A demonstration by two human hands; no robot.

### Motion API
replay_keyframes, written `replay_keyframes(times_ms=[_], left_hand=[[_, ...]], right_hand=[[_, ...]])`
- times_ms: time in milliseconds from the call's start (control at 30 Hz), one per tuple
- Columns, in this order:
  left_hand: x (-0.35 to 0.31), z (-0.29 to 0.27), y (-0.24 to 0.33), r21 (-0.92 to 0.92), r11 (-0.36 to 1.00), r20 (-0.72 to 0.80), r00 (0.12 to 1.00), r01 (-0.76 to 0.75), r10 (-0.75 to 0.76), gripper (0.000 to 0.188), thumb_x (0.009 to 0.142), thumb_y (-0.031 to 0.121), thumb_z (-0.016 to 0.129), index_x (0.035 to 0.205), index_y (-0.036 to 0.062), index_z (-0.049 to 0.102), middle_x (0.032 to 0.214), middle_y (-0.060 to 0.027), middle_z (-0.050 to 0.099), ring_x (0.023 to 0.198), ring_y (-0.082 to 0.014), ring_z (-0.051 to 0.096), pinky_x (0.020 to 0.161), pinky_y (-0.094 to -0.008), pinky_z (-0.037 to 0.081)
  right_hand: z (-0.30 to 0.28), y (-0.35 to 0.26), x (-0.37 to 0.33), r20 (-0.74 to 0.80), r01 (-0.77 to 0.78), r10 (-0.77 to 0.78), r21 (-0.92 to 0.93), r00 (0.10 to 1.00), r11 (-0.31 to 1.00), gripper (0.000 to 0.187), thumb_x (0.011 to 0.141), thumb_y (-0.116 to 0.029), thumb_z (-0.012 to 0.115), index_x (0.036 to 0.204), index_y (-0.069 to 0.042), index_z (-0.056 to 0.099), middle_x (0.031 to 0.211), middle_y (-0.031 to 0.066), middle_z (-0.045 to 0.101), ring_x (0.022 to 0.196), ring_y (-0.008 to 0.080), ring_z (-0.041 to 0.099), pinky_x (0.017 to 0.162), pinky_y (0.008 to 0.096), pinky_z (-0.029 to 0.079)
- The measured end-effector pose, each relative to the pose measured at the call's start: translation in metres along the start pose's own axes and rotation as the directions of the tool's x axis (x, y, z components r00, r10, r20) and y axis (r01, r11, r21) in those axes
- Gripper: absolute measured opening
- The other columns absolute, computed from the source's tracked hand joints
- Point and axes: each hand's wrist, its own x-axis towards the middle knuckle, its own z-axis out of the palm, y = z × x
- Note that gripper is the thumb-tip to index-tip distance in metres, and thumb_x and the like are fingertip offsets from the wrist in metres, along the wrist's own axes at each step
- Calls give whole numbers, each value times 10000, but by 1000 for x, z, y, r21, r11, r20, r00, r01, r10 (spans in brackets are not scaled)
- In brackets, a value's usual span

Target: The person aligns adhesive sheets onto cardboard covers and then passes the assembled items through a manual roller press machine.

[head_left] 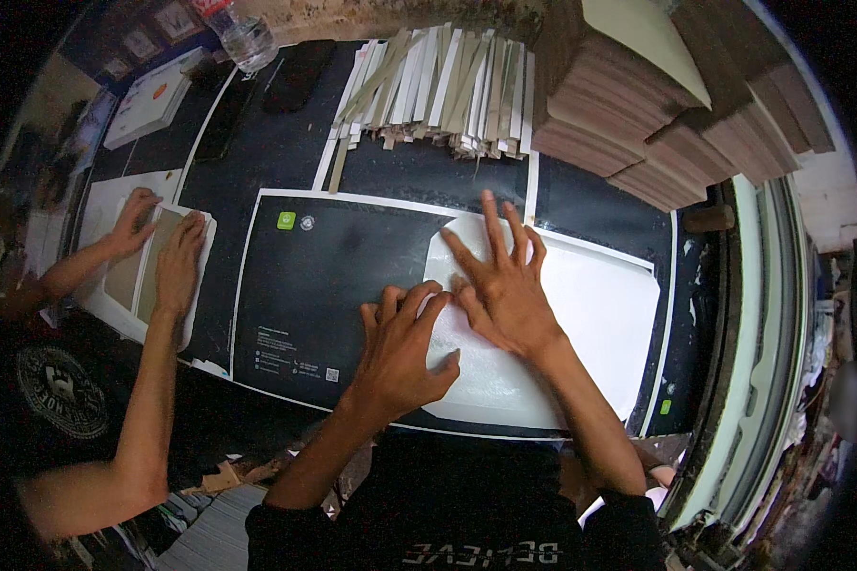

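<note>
A white sheet [600,324] with a shiny, wet-looking left part lies on a black printed sheet [314,276]. My right hand [509,295] rests on the white sheet's upper left part, its fingers spread and pointing away from me. Beside it, my left hand [395,352] sits over the white sheet's left edge. Its fingers are bent, with the thumb held apart from them, and I see nothing gripped in it. The white sheet's left edge is partly hidden beneath both hands.
At left, a co-worker's hands [176,257] press on a grey board [148,271] with white margins. Paper strips [438,90] lie at the back, near a plastic bottle [243,38] and a dark phone [300,74]. Brown board stacks [619,105] rise at back right.
</note>
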Motion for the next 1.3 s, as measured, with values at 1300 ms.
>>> replay_keyframes(times_ms=[1300], left_hand=[[24, -28, -33, 128, 963, 74, 970, -239, 231, 776, 537, 307, 897, 1244, 88, 664, 1226, -109, 643, 1179, -298, 525, 973, -489, 349]], right_hand=[[-28, -102, -151, 259, 46, -59, 57, 964, 997, 622, 979, -470, 569, 1550, -268, 427, 1692, 158, 159, 1552, 370, 150, 1210, 653, 45]])
